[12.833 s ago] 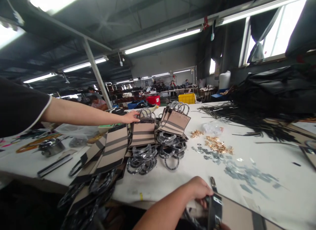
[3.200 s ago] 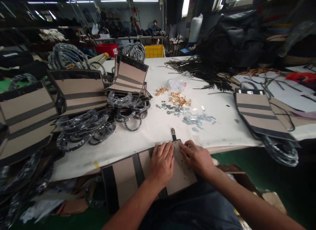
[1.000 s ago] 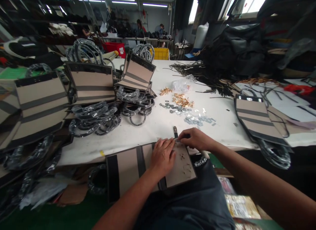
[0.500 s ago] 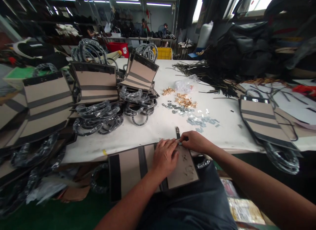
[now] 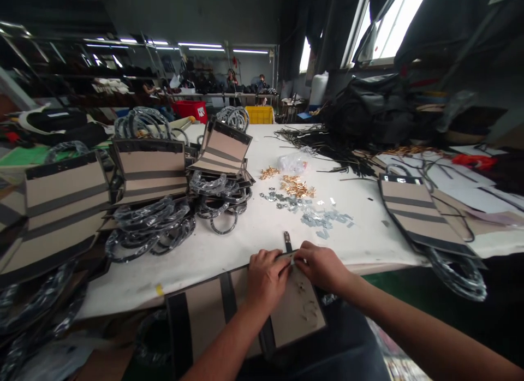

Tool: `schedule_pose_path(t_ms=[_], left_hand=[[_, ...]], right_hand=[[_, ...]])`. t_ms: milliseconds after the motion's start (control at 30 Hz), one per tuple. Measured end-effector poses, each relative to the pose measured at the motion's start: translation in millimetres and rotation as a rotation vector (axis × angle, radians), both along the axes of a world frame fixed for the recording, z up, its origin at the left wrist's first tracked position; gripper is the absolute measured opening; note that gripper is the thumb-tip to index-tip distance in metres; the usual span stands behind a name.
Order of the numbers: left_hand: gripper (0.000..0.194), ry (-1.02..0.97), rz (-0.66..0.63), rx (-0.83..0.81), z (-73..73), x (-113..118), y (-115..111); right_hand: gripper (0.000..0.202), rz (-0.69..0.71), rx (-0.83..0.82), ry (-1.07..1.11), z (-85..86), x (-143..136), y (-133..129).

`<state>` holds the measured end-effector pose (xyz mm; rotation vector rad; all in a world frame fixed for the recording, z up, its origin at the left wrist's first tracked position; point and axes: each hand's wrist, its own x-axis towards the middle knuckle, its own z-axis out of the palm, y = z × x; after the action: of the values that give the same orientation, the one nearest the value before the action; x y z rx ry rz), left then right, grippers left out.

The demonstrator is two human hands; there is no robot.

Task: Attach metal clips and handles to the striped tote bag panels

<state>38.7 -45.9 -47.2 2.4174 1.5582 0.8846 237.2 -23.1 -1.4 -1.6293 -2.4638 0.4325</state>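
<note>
A beige bag panel with dark bands and dark edging lies across my lap, against the table's front edge. My left hand grips its top edge, fingers curled over and the thumb pointing toward my right hand. At that same edge my right hand pinches a small metal piece, mostly hidden by the fingertips. Just beyond, a short black strap with a metal fitting sticks up from the panel. Several small metal bits lie on the panel's right part. Flat silver plates and gold-coloured fittings lie scattered on the table.
Stacks of similar panels with plastic-wrapped handles fill the left side. Another bag overhangs the table edge at right. A clear plastic bag and black straps lie farther back. People sit in the far background.
The camera view has tilted up, so the scene sits lower. My left fingers are more curled at the panel edge; my right hand stays pinched at nearly the same spot.
</note>
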Motion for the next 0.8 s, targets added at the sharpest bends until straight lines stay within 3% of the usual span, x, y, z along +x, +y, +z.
schedule_pose_path(t_ms=[233,400,600,800], left_hand=[[0.016,-0.065,-0.039,-0.047,1.0,-2.3,9.7],[0.014,-0.092,-0.066,-0.136,8.3,-4.9,22.1],[0.014,-0.039,-0.095,-0.231,19.9,-9.3,44.3],[0.009,-0.140,-0.070,-0.356,9.5,-7.8,53.4]], right_hand=[[0.012,-0.017,-0.232,0.301,13.8,13.2,32.1],[0.022,-0.333,-0.079,0.175,21.2,55.3,92.9],[0.035,-0.627,-0.022,0.057,1.4,109.0,170.0],[0.034,-0.691,-0.036,-0.018,-22.0,121.2,198.7]])
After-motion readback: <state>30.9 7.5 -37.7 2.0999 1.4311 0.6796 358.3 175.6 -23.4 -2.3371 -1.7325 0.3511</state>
